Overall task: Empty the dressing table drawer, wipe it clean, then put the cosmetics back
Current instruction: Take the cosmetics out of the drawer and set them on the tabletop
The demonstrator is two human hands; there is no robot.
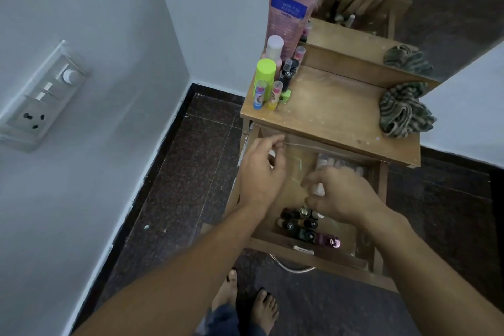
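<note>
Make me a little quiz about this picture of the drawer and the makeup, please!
1. True or false: dark bottles lie in the drawer.
2. The striped cloth lies: A on the floor, B on the tabletop, C in the drawer.
3. What colour is the small thing that the right hand pinches?
Key: 1 true; 2 B; 3 white.
</note>
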